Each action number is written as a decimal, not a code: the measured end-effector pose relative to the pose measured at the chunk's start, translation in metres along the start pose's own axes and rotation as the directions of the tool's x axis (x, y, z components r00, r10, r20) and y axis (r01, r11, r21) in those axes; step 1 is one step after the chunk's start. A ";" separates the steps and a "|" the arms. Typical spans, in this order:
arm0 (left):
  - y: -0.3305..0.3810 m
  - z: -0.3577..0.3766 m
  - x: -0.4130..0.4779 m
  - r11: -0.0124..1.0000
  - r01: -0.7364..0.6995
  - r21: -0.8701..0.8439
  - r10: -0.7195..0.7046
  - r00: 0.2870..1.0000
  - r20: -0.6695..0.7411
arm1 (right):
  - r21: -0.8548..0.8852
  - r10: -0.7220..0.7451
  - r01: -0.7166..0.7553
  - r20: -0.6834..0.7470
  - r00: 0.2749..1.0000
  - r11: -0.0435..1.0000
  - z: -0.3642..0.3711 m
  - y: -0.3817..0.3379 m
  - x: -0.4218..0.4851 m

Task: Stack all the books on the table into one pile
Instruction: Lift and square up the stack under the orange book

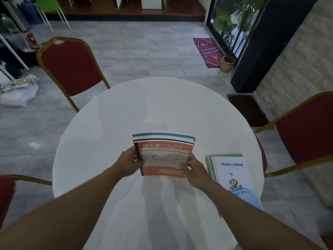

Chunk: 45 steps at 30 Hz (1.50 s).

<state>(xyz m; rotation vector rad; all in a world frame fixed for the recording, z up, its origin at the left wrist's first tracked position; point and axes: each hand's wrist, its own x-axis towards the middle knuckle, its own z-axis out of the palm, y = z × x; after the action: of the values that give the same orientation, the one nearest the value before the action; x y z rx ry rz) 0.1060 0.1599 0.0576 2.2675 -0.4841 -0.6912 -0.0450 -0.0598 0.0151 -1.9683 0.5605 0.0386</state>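
An orange Snoopy book (163, 160) tops a small pile near the middle of the round white table (111, 123); the edges of other books with green and dark stripes (162, 137) show beyond it. My left hand (128, 164) grips the pile's left side. My right hand (195, 170) grips its lower right corner. To the right lies a white book with a blue plane and globe picture (234, 179), resting on a green book (210, 165) at the table's right edge.
Three red chairs with gold frames ring the table: one at the back left (72, 67), one at the right (306, 130), one at the near left (7, 193). A dark bin (246, 109) stands on the floor beyond the right edge.
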 end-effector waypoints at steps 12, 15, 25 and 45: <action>0.006 0.010 0.015 0.966 0.139 -0.216 -0.139 0.990 0.014 | 0.203 0.151 -0.140 -0.041 0.988 0.969 0.006 -0.013 0.004; 0.003 0.015 0.020 0.952 0.177 -0.250 -0.168 0.984 0.057 | 0.332 0.232 -0.216 -0.009 0.973 0.918 0.014 -0.010 0.007; -0.029 0.032 0.067 0.902 0.283 -0.325 -0.263 0.959 0.105 | 0.398 0.394 -0.340 -0.059 0.917 0.852 0.045 0.000 0.057; -0.046 0.022 0.197 0.962 0.185 0.199 -0.172 0.982 -0.080 | -0.119 0.448 -0.497 -0.292 0.845 0.859 0.051 -0.018 0.189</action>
<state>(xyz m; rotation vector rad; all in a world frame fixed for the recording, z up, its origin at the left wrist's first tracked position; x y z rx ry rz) 0.2541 0.0783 -0.0551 2.5437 -0.3370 -0.6832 0.1414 -0.0793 -0.0436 -1.9837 1.2525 0.1560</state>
